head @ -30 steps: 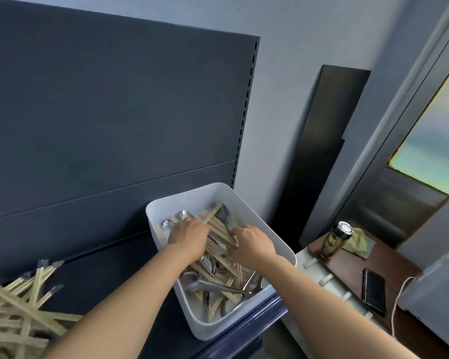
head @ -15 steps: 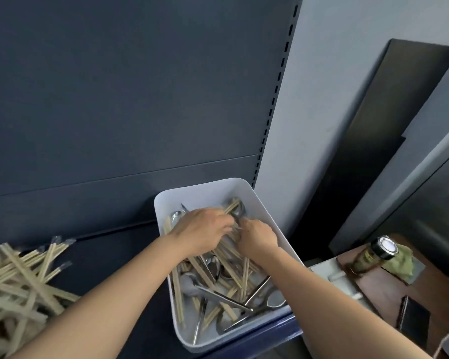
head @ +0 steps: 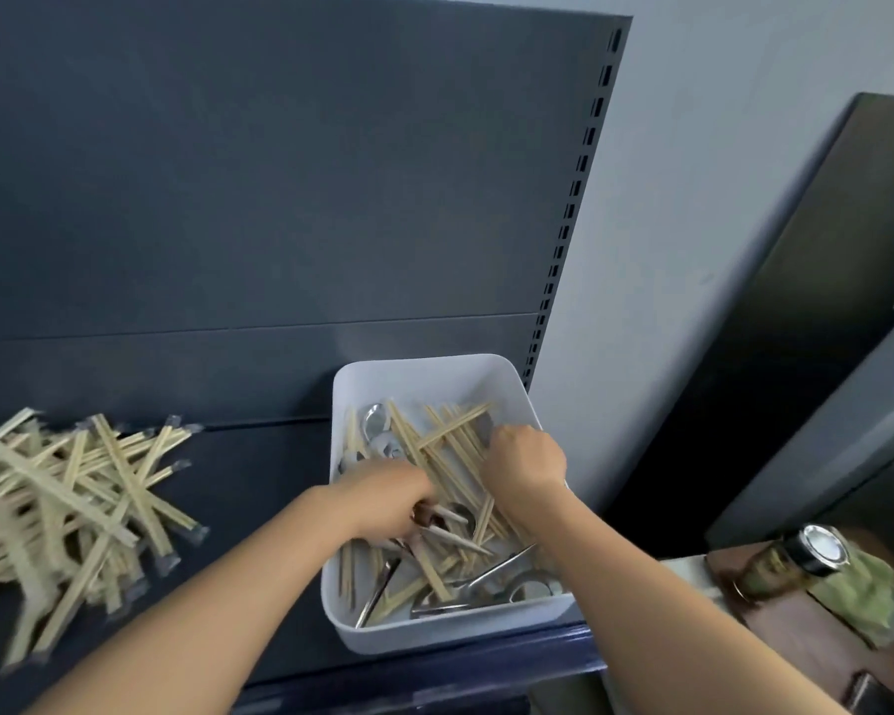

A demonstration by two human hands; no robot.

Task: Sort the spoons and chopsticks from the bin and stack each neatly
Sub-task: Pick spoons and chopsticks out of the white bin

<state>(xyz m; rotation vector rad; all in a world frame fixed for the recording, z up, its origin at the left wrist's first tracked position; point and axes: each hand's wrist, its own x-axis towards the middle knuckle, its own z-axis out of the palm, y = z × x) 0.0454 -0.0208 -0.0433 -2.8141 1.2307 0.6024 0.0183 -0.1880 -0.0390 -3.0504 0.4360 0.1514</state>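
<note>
Both hands have parted: our left hand (head: 388, 500), curled, grip unclear, sits mid-bin; our right hand (head: 525, 461) pinches pale bamboo chopsticks (head: 450, 451) near the far-right corner of the white plastic bin (head: 434, 637). Lift sticks parallel, clear of steel spoons (head: 375, 418).

Dark grey shelving back panel (head: 259, 188) from 9 to 12 o'clock, slotted upright (head: 579, 198) at 1 o'clock, pale grey wall (head: 718, 121) beside it, dark board (head: 796, 327) leaning at 3 o'clock.
</note>
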